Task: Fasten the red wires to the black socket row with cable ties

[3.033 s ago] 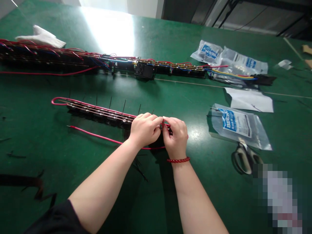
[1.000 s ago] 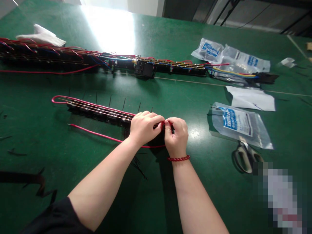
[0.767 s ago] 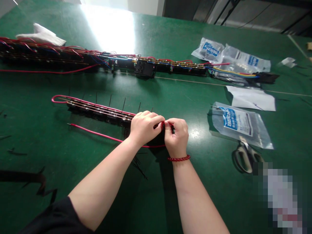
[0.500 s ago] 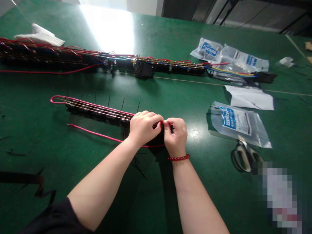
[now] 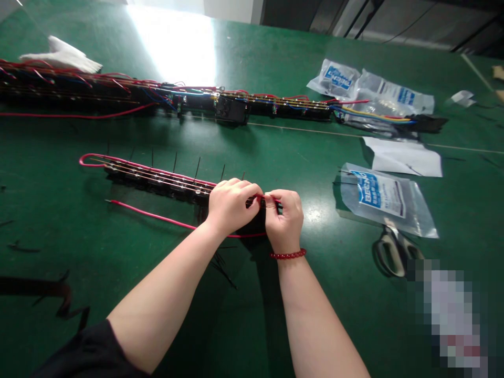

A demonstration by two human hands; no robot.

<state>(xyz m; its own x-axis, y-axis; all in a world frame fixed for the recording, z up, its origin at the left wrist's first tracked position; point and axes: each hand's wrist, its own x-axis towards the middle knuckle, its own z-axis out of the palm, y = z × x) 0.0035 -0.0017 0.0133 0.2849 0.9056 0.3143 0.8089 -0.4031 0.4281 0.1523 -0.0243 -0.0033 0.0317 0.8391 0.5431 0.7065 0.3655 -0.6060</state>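
Note:
A black strip assembly (image 5: 157, 181) with bare metal rods lies across the green table. A red wire (image 5: 169, 173) runs along its top and loops back at the left end. Thin black cable-tie tails (image 5: 198, 167) stick up along its far side. Over the strip's right part, my left hand (image 5: 234, 205) is closed, thumb and forefinger pinching at the red wire. Right beside it my right hand (image 5: 284, 218) is closed in a pinch on the same wire, fingertips nearly touching. The exact grip point is mostly hidden by the fingers. The wire's loose end lies on the near side.
Behind lies a longer wired assembly (image 5: 232, 107). To the right are a clear labelled bag (image 5: 388, 202), white paper (image 5: 403, 157), scissors (image 5: 394, 254) and more bags (image 5: 397, 94). A white glove-like cloth (image 5: 61, 55) lies far left, black strip scraps (image 5: 35, 287) near left.
Both hands stay pinched at the same place on the strip, with hardly any movement. The view and the strip's left end have shifted very slightly.

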